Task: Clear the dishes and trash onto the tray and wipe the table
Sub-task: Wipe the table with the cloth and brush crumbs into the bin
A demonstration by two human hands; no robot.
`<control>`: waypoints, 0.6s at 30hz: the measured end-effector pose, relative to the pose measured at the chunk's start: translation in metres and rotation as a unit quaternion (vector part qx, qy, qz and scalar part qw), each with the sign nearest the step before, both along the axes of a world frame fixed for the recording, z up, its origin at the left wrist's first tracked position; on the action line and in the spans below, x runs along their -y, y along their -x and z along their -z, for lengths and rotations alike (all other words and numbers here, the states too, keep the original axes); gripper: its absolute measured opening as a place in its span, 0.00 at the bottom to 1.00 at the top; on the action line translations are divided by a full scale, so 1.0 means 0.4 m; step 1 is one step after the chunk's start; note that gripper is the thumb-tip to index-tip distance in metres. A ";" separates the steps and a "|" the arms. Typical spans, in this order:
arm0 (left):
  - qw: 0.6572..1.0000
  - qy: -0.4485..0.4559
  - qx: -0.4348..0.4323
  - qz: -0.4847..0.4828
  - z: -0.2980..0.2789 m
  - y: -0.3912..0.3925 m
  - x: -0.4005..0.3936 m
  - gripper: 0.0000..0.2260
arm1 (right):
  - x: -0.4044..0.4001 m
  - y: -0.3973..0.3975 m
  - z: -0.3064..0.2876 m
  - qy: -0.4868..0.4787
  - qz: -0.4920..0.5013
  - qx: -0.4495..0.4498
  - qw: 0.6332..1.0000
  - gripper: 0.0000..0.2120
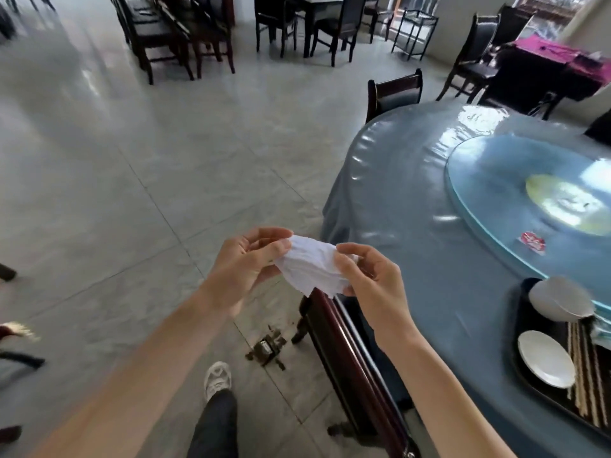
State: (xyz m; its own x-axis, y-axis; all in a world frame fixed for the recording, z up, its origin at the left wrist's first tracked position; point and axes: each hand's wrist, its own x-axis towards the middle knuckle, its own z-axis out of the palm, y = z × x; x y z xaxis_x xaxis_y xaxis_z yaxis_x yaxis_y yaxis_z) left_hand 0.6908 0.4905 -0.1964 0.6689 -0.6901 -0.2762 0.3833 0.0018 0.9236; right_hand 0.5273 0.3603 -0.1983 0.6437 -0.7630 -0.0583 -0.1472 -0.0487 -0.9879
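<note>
Bare tabletop (429, 226) left of tray (522, 368); chair back (347, 358) before its edge.

No legible text; red packet (533, 241) on glass turntable (489, 180) bears unreadable print.

We held a crumpled white tissue (310, 267) in the air off the worktop's edge, pinched on each side by our left hand (243, 264) and right hand (370, 280). The round worktop (413, 200) wore a shiny blue cover. On it at the right sat a black tray (525, 375), carrying a tipped white bowl (558, 299), a white saucer (545, 363) and several chopsticks (585, 375). A small red wrapper (532, 241) lay on the glass turntable (496, 180).
</note>
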 end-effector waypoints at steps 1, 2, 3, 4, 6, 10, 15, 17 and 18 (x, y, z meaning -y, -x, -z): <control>1.000 0.004 -0.003 0.010 0.009 -0.057 0.017 0.06 | 0.010 -0.054 0.010 0.001 0.007 -0.001 1.000 0.04; 1.000 0.008 -0.005 0.025 0.015 -0.112 0.033 0.07 | 0.020 -0.108 0.018 0.001 0.017 -0.002 1.000 0.05; 0.999 0.011 -0.008 0.040 0.020 -0.164 0.048 0.07 | 0.028 -0.160 0.025 0.000 0.029 -0.007 1.000 0.05; 0.998 0.014 -0.014 0.055 0.021 -0.214 0.062 0.08 | 0.036 -0.210 0.028 -0.002 0.041 -0.016 0.999 0.05; 0.996 0.018 -0.027 0.081 0.025 -0.308 0.087 0.09 | 0.046 -0.299 0.029 -0.010 0.059 -0.032 0.998 0.05; 0.987 0.025 -0.049 0.148 0.029 -0.478 0.160 0.14 | 0.089 -0.431 0.021 -0.024 0.098 -0.037 0.994 0.06; 0.972 0.028 -0.055 0.228 0.043 -0.604 0.302 0.16 | 0.181 -0.525 0.029 -0.049 0.163 -0.046 0.984 0.06; 0.966 0.024 -0.050 0.254 0.059 -0.634 0.370 0.18 | 0.226 -0.547 0.041 -0.057 0.191 -0.050 0.979 0.06; 0.963 0.019 -0.042 0.267 0.067 -0.647 0.405 0.19 | 0.250 -0.558 0.049 -0.058 0.204 -0.050 0.976 0.06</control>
